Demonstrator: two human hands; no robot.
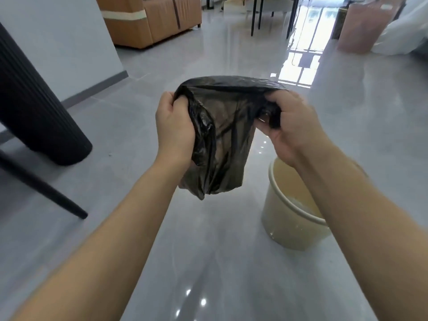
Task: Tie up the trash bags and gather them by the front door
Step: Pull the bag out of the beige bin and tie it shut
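We hold the black trash bag up between our left hand and right hand, both gripping its top, so next we likely tie it shut.

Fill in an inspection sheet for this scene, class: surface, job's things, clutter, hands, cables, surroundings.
Surface: glossy grey tiled floor with window reflections.
Job's things: one black trash bag, held up in the air, thin and seemingly empty, mouth not tied; cream bin standing on the floor below the right arm, no liner in it.
Clutter: nothing seen near the bin.
Hands: left hand grips the bag's left edge; right hand grips its right edge.
Cables: nothing seen.
Surroundings: black ribbed column and slanted black leg at left; tan sofa behind; table legs, pink bag and white bag far right.
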